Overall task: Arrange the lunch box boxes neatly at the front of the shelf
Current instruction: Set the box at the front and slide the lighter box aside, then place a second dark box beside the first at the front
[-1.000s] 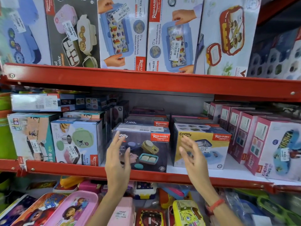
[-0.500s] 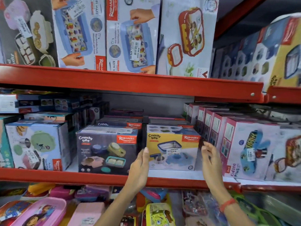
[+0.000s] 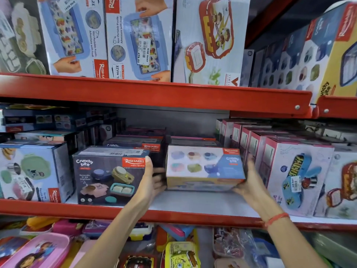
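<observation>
A yellow-and-white Crunchy Bite lunch box box point(image 3: 204, 167) is tipped forward and raised off the white shelf board point(image 3: 193, 204), so its top face with the bowl pictures shows. My left hand point(image 3: 152, 180) grips its left end and my right hand point(image 3: 249, 180) grips its right end. Just left of it a dark Crunchy Bite box point(image 3: 110, 176) stands upright at the front of the shelf. More boxes of the same kind are stacked behind both.
A pale blue box point(image 3: 32, 171) stands at the shelf's left front. Pink-edged Kidzee boxes point(image 3: 295, 176) line the right. The red shelf lip point(image 3: 173, 215) runs along the front, and a red beam point(image 3: 154, 95) above. Loose lunch boxes fill the shelf below.
Both hands moved from open, beside the yellow box, to gripping its ends. The box has been tipped forward and raised from standing upright on the shelf. The view shifted right.
</observation>
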A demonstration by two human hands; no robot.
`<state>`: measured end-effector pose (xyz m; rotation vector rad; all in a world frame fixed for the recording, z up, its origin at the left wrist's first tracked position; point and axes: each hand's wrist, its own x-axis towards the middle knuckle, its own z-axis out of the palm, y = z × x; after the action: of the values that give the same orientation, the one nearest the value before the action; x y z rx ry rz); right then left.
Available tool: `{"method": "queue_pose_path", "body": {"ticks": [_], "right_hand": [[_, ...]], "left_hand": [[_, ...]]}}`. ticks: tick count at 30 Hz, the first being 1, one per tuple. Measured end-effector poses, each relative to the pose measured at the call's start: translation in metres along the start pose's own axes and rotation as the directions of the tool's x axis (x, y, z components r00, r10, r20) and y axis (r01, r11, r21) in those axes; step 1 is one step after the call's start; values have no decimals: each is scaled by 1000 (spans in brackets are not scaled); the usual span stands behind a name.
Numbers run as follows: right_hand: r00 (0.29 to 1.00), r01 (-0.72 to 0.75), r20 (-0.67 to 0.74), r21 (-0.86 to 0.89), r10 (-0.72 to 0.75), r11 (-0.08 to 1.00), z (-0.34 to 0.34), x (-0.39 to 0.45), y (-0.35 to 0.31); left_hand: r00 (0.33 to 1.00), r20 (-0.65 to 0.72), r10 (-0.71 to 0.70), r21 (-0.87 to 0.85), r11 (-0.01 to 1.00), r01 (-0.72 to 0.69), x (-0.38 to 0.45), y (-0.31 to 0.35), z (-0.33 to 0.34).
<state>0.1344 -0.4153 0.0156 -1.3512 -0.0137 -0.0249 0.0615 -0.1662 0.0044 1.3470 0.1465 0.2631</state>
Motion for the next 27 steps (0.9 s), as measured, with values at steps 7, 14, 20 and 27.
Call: {"method": "queue_pose_path", "body": {"ticks": [7, 14, 20, 27], "right_hand": [[984, 148, 104, -19, -145, 989, -2, -6, -45], [911, 403, 155, -133, -383, 905, 4, -3, -27], [893, 450, 128, -203, -432, 870, -2, -10, 4], [904, 428, 98, -218, -417, 877, -5, -9, 27]], "left_hand": [[985, 134, 106, 71, 991, -116, 7, 26, 4], [918, 124, 376, 226, 890, -396, 3, 22, 10], [905, 41, 424, 222, 879, -422, 6, -8, 16], [912, 1, 410, 342, 857, -386, 7, -33, 18]]}}
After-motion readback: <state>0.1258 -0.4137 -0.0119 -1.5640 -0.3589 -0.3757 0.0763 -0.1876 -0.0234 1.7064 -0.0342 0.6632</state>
